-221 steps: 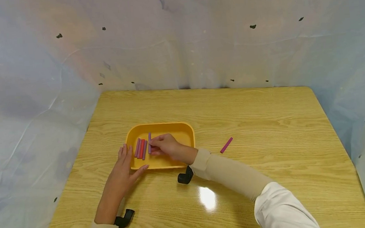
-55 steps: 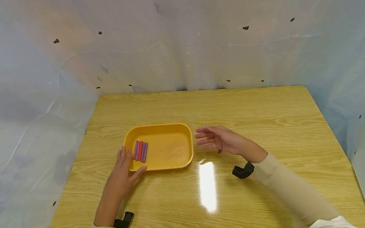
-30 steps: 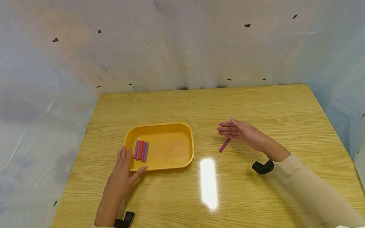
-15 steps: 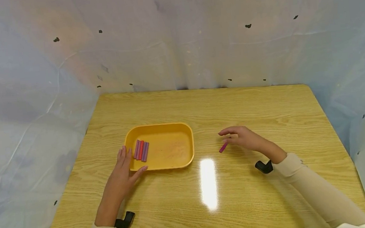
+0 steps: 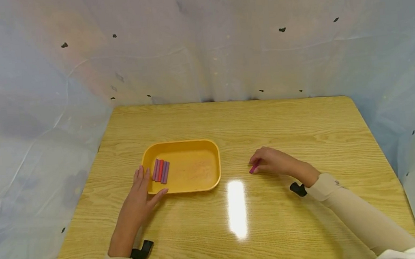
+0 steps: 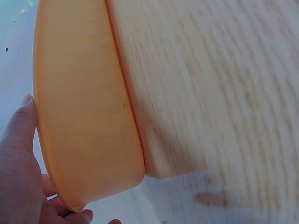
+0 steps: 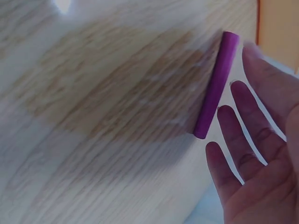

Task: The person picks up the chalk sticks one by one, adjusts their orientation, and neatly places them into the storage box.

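Observation:
In the head view, my right hand (image 5: pixel 274 161) is lowered over a short round magenta-purple stick (image 5: pixel 254 168) on the table, thumb and fingertips pinching it. The right wrist view has the same stick (image 7: pixel 217 85) lying flat, with fairly straight fingers (image 7: pixel 250 100) close beside it; these views differ. A yellow tray (image 5: pixel 197 185) stands left of it. My left hand (image 5: pixel 139 196) rests on the tray's near left corner, fingers along the left side, thumb on the front rim. Several purple sticks (image 5: pixel 165 172) and a red stick (image 5: pixel 160 170) lie side by side inside the tray's left end.
The wood-patterned table (image 5: pixel 284 127) extends around the tray, with bare surface between the tray and the right hand. A bright reflection shows in front of it. Pale plastic sheeting (image 5: pixel 201 44) hangs behind and at both sides. Each wrist carries a black camera mount (image 5: pixel 142 251).
Earlier the right hand was in the tray with a purple stick. It has since moved right to the loose stick, turned over, and closed its fingers there. The left hand has stayed put.

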{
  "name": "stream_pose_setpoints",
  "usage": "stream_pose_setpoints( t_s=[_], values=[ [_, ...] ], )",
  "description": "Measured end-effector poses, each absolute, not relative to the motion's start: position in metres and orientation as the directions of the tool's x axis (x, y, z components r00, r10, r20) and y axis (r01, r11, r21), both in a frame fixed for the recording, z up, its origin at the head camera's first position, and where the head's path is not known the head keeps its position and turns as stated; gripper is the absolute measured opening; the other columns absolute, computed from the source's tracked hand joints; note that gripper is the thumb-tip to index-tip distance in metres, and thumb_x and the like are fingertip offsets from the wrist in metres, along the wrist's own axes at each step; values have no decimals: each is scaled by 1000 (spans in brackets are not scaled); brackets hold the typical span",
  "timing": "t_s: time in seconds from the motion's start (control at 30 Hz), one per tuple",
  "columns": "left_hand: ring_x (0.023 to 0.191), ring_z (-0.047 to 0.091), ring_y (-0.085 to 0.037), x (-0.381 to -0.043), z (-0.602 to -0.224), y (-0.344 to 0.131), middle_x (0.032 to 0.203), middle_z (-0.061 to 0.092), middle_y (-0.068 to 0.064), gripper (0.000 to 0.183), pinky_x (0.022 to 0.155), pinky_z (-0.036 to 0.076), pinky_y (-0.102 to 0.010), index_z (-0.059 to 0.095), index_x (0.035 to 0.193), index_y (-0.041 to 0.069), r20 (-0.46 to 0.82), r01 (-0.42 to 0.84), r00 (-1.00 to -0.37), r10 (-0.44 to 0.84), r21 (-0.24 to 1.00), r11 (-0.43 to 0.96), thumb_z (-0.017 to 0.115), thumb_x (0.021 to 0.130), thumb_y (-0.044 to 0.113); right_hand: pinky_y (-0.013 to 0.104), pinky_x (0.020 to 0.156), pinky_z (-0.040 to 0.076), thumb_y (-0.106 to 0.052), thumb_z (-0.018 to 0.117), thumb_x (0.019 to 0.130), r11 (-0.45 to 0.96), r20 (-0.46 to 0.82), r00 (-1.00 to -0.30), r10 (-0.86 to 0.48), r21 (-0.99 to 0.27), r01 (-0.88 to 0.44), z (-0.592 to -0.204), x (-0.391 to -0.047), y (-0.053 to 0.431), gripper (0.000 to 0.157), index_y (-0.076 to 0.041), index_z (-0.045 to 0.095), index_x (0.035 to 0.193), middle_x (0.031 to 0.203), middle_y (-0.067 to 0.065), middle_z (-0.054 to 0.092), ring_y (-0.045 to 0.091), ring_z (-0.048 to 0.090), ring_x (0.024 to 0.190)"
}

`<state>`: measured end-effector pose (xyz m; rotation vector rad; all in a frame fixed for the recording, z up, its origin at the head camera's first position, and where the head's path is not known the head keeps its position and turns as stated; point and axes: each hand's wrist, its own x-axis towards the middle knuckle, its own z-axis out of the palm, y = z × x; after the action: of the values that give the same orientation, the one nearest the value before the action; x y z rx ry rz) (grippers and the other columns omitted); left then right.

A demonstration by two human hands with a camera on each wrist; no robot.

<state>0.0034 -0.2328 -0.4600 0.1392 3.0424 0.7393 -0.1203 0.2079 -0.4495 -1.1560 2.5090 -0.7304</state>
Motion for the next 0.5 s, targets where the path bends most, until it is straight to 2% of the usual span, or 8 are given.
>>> stream_pose_setpoints(
  t_s=[0.27, 0.5],
  values=[
    [141, 0, -30, 4, -459, -233, 154, 3, -18, 93, 102, 24, -59, 14, 150, 6, 10, 83, -996, 88, 466, 881, 51, 85, 62, 34, 76, 47, -18, 71, 82, 559, -44, -618, -785, -479, -677, -455, -122, 208, 18, -11, 70, 99, 96, -2, 64, 14, 55, 86],
    [140, 1, -30, 3, -460, -233, 154, 3, -18, 93, 102, 24, -59, 14, 150, 6, 12, 85, -996, 90, 469, 879, 51, 85, 62, 28, 70, 48, -18, 71, 83, 577, -86, -628, -774, -504, -643, -455, -122, 209, 12, -14, 70, 95, 90, -6, 62, 8, 54, 79]
  ],
)
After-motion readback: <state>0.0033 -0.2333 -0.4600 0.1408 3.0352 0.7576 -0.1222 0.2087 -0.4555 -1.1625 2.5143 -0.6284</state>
